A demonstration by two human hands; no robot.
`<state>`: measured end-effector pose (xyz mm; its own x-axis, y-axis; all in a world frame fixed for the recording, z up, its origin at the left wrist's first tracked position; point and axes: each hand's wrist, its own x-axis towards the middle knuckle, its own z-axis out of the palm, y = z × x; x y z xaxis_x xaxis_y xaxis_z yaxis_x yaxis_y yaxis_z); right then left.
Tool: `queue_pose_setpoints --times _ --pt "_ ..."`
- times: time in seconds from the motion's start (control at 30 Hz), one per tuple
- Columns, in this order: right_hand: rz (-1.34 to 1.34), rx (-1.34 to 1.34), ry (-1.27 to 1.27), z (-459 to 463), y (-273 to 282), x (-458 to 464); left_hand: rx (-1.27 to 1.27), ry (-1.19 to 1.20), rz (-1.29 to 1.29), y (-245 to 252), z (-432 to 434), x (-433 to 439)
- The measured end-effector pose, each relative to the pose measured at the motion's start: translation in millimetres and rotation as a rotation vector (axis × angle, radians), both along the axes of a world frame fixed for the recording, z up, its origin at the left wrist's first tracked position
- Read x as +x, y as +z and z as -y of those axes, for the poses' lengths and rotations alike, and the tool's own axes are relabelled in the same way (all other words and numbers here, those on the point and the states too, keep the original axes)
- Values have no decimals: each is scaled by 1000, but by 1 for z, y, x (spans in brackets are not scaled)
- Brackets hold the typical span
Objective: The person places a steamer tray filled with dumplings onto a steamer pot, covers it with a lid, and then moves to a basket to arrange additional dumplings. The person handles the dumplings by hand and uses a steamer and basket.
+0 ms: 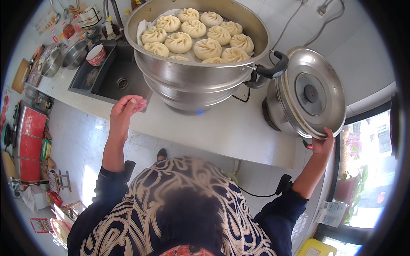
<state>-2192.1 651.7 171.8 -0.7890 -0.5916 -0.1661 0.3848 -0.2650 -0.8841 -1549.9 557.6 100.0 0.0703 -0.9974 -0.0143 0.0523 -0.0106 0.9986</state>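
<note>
My right hand (323, 142) grips the near rim of a domed metal steamer lid (330, 83), which has a dark central knob and leans over a metal pot (277, 107) at the right. My left hand (128, 108) is raised over the counter's front edge near the sink, empty, with its fingers loosely bent and together. Between the hands stands a tall stacked metal steamer (192, 78) with black side handles. Its open top tier holds several pleated steamed-bun shapes (207, 49) on a pale cloth.
A dark sink (121, 70) with a faucet (117, 19) lies left of the steamer. A red-patterned bowl (96, 56) sits at its side, beside metal bowls (75, 54). The white counter (224, 124) ends before me. Power cords hang on the tiled wall behind; a window is at the right.
</note>
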Motion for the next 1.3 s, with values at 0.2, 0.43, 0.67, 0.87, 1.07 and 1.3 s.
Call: queue_pose_setpoints --times 0.2,0.43,0.67,0.87,1.07,1.3 --pt "-103 -97 -142 17 33 6 -70 -41 -27 19 11 10" --pt "-209 -169 -326 32 83 25 -109 -77 -78 15 22 26" --pt "-251 -206 -508 -19 88 59 -92 -53 -95 3 19 56" --pt "-556 -68 -837 -113 91 110 -83 -43 -108 2 31 65" --pt "-1095 376 -1153 -208 103 181 -117 -88 -120 9 59 54" --pt "-1992 1068 -1316 -241 115 231 -231 -21 -154 28 97 29"
